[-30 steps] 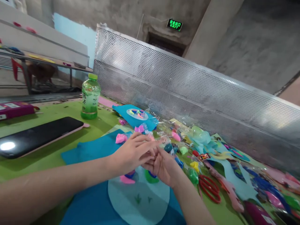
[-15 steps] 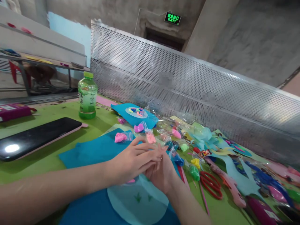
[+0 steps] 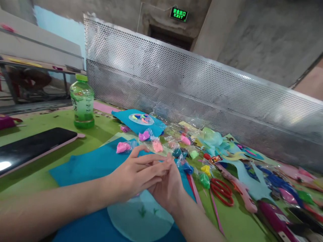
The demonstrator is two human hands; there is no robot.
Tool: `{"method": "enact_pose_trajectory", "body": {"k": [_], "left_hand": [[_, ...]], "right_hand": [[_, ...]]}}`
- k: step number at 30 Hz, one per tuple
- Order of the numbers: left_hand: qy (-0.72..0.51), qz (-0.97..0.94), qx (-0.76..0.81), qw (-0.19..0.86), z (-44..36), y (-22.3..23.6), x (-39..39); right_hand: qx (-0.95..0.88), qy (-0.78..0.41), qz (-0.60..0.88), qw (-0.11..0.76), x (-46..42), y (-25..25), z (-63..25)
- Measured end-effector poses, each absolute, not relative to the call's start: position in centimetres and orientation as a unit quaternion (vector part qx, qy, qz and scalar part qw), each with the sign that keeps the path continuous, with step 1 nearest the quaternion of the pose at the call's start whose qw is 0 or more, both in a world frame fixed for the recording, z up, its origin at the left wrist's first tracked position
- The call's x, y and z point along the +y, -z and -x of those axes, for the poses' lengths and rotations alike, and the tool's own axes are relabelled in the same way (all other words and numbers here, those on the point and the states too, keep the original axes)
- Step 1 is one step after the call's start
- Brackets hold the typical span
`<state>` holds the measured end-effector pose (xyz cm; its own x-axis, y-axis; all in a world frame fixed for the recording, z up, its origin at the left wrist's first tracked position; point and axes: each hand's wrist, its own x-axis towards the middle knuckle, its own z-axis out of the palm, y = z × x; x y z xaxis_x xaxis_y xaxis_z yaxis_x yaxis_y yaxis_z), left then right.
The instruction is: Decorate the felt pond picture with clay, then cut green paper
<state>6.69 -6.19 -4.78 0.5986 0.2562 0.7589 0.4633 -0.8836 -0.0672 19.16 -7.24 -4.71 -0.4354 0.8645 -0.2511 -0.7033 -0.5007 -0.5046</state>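
The left hand [image 3: 133, 171] rests across the right hand [image 3: 168, 190], and I can't tell if their grip holds anything, while the pale paper circle [image 3: 141, 225] under them, on the blue sheet [image 3: 83, 168], looks light and bendy, so its edge seems best to hold gently.

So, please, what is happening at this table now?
A person's left hand is laid over the right hand; whether their grip holds anything is hidden. Beneath them, a pale blue disc lies on blue paper. A pink lump lies just beyond the left hand, and a green bottle stands farther left.
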Motion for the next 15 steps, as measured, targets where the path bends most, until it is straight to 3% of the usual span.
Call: {"method": "enact_pose_trajectory", "body": {"k": [10,15], "left_hand": [[0.357,0.898,-0.233,0.11,-6.2,4.2,-6.0],[0.364,0.859,-0.347,0.095,-4.2,2.1,-3.8]], "right_hand": [[-0.172,-0.817,0.271,0.479,-7.0,4.2,-19.1],[-0.172,-0.81,0.306,0.47,-6.4,3.1,-19.9]]}}
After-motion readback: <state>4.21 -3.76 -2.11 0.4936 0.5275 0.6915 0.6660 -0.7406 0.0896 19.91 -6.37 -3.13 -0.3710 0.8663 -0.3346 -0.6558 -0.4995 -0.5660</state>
